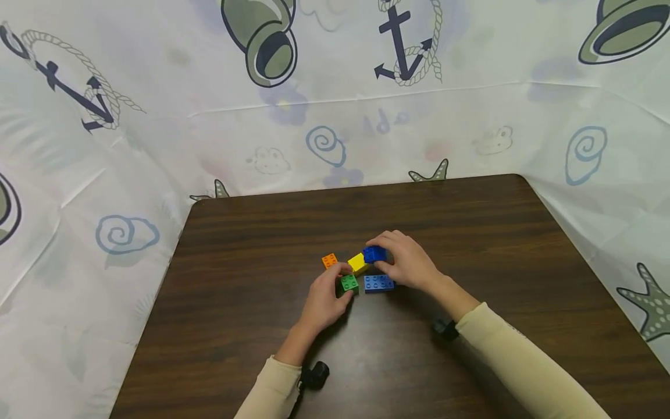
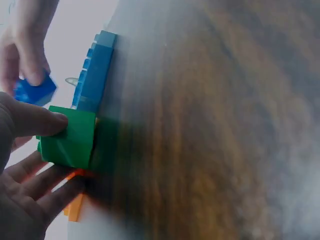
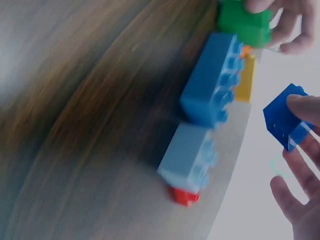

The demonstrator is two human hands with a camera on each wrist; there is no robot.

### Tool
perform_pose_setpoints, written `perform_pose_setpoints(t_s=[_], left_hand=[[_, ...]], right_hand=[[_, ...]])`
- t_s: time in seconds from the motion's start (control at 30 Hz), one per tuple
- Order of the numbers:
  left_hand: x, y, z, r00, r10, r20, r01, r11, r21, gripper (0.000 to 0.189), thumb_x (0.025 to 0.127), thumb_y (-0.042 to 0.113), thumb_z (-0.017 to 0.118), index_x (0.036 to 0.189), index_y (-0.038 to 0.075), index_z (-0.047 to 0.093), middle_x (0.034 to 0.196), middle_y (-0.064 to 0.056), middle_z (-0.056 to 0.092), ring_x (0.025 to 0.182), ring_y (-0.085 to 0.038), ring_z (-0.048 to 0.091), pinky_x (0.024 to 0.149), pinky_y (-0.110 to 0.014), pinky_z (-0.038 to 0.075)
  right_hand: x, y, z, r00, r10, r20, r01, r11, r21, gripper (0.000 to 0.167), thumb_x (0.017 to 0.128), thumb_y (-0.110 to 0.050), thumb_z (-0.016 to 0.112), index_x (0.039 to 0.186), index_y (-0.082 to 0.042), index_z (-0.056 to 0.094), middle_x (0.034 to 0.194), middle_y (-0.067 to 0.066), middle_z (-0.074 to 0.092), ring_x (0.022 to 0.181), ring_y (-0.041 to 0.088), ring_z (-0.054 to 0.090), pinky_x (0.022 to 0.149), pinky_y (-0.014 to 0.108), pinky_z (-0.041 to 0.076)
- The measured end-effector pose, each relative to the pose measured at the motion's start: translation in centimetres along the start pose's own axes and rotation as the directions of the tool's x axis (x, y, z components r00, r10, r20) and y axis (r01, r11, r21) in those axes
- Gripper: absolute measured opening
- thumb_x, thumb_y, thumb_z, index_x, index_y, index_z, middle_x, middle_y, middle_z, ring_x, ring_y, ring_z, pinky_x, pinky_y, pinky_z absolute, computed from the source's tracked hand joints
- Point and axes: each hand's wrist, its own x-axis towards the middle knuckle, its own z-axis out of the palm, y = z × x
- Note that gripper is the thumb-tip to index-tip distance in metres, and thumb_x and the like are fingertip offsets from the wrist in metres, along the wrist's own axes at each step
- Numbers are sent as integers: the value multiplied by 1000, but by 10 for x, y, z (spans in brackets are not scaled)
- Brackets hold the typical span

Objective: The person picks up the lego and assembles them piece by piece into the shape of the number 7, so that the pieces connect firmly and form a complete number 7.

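Between thumb and fingers my left hand (image 1: 323,299) grips a green toy building brick (image 1: 349,283), which sits at the table surface. My right hand (image 1: 408,261) pinches a dark blue brick (image 3: 282,117), held up off the table and tilted in the right wrist view. Below it lies a longer blue brick (image 1: 379,283), studs up, just right of the green one. A yellow brick (image 1: 358,263) lies behind these, partly covered by the dark blue brick. An orange brick (image 1: 329,261) is beyond the left fingers.
A light blue brick (image 3: 185,157) and a small red brick (image 3: 184,196) stand past the long blue brick in the right wrist view; the right hand hides them in the head view. The dark wooden table (image 1: 235,326) meets a patterned white cloth (image 1: 471,116) behind.
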Motion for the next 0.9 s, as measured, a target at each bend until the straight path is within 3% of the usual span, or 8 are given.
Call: perform_pose_setpoints(t_s=[0.13, 0.37, 0.6, 0.9], left_hand=[[4, -4, 1, 1000, 4, 0, -4, 994, -106, 56, 78, -3, 78, 126, 12, 54, 111, -2, 68, 101, -19, 64, 92, -42, 50], [8, -7, 2, 999, -43, -11, 40, 976, -212, 69, 74, -11, 77, 130, 16, 48, 105, -5, 70, 100, -22, 66, 91, -41, 51], [7, -8, 1, 999, -51, -18, 47, 978, -201, 76, 73, -11, 79, 136, 15, 46, 98, -6, 68, 95, -24, 66, 89, -42, 52], [6, -9, 3, 997, -74, -5, 71, 977, -203, 74, 74, -10, 78, 136, 18, 48, 109, -9, 70, 102, -24, 65, 93, -45, 49]], right_hand=[[3, -12, 3, 1000, 14, 12, -16, 985, 174, 42, 84, -14, 79, 123, -12, 63, 117, -1, 62, 105, 18, 58, 94, 43, 49], [5, -26, 14, 999, -18, 48, -4, 907, 422, 40, 84, -5, 78, 120, -7, 61, 115, 5, 61, 106, 25, 63, 89, 48, 52], [3, -31, 24, 996, -51, 71, 15, 902, 432, 41, 82, -4, 79, 119, -5, 61, 115, 7, 63, 104, 28, 65, 87, 48, 53], [0, -32, 37, 999, -25, 39, 7, 918, 397, 42, 81, -5, 80, 119, -5, 62, 115, 7, 64, 101, 26, 67, 86, 42, 54]])
